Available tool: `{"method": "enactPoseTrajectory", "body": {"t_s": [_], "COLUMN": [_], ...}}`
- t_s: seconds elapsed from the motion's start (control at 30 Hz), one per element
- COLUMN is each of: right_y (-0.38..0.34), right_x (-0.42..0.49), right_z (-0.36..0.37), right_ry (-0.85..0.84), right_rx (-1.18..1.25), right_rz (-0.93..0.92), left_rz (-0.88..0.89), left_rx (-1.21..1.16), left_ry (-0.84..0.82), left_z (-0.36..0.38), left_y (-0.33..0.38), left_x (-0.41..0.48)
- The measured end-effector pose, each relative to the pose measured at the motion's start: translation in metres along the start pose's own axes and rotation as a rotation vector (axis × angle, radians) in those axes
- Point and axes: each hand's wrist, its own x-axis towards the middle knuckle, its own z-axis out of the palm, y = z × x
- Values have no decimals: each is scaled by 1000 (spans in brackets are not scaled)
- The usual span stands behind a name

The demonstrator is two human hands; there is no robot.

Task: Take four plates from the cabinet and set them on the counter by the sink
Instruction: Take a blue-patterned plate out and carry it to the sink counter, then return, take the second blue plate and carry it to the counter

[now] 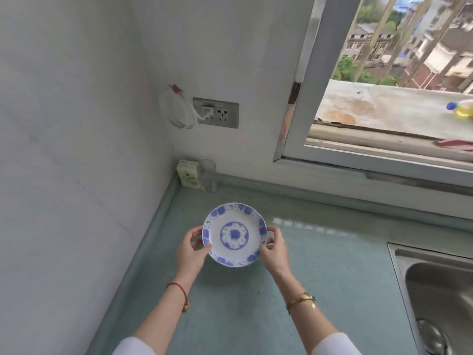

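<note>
A white plate with a blue flower pattern [234,234] is held level just above the pale green counter [320,278], near the corner of the walls. My left hand [190,249] grips its left rim and my right hand [275,248] grips its right rim. A shadow lies on the counter under the plate. The steel sink [435,285] is at the right edge. No cabinet is in view.
A small carton [189,173] and a clear glass [208,175] stand in the back corner of the counter. A wall socket with a coiled white cable [216,112] is above them. An open window [384,98] fills the upper right.
</note>
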Motion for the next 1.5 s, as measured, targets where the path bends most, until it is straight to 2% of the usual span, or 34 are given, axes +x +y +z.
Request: {"method": "enactPoseTrajectory", "body": {"t_s": [0.4,0.8,0.97,1.07,1.23,1.5], "right_y": [4,-5,-23,-44,-74,-73], "right_x": [26,11,-16,-41,-100,-203], "right_z": [22,14,-10,-21,-36,-77], "right_ry": [-4,-67,-60,-122,-335,-680], "right_rx": [-99,8,-27,14,79,144], "right_rz": [38,117,-2,-90,-232,-409], "left_rz": [-36,-67,-1,84,166,240], "left_rx": [105,103,83,-4,-128,-259], "left_ry": [-57,-146,-28,-10,87,397], "left_z": [-2,-11,-41,-59,-75,-67], "left_y": [-11,-7,9,21,37,46], "left_x": [35,31,-5,-40,-122,-298]}}
